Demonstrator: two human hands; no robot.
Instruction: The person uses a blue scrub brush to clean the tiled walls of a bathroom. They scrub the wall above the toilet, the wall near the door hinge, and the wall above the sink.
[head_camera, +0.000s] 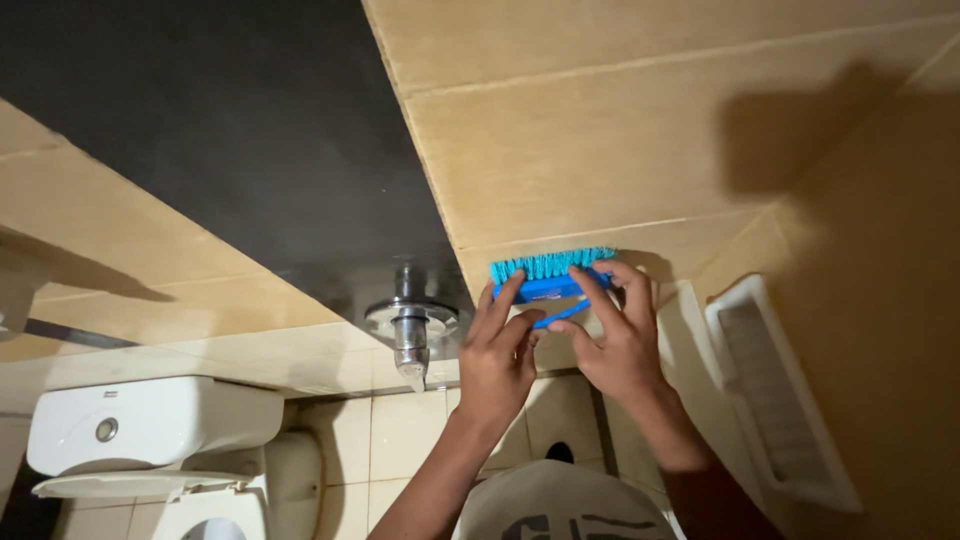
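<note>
Partly, both hands (560, 345) hide the blue scrub brush (550, 275).

Beige tiled wall (640, 130) lay open above the hands; a chrome tap (410, 325) jutted out just left, a white vent (775, 395) right.

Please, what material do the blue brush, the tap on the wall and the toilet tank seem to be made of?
The brush, held by the left hand and the right hand, looks like glossy blue plastic with teal synthetic bristles. The tap seems chromed metal, since it reflects light. The toilet tank appears to be glazed white ceramic, though plastic is possible.
</note>
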